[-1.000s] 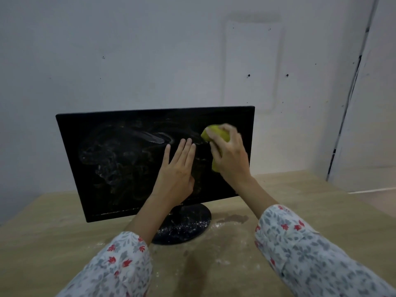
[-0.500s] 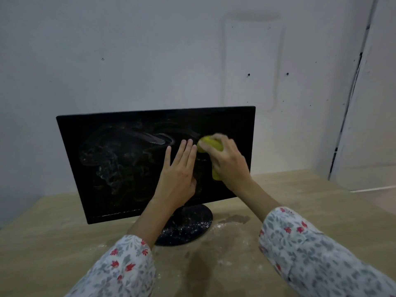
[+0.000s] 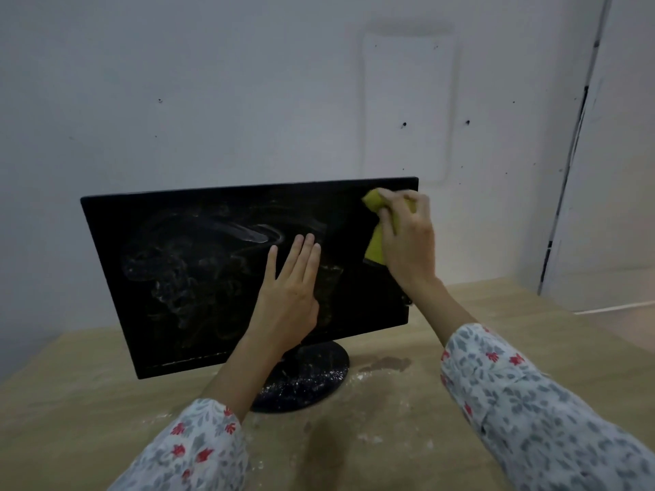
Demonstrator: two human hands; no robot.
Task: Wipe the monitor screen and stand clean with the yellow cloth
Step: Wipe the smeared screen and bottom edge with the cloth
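Observation:
A black monitor (image 3: pixel 198 278) stands on a wooden table, its screen smeared with whitish swirls on the left and middle. Its round black stand (image 3: pixel 315 377) is speckled with white powder. My right hand (image 3: pixel 407 242) grips the yellow cloth (image 3: pixel 374 246) and presses it against the screen's upper right corner. My left hand (image 3: pixel 289 288) lies flat against the screen near the middle, fingers straight and together. The strip of screen between the two hands looks darker and free of smears.
The wooden table (image 3: pixel 531 324) carries white powder and a damp stain (image 3: pixel 384 365) just right of the stand. A pale wall (image 3: pixel 248 101) stands close behind the monitor, with a door frame (image 3: pixel 567 171) at the right.
My right hand has carried the yellow cloth from the screen's middle right up to the upper right corner. My left hand has stayed flat on the screen.

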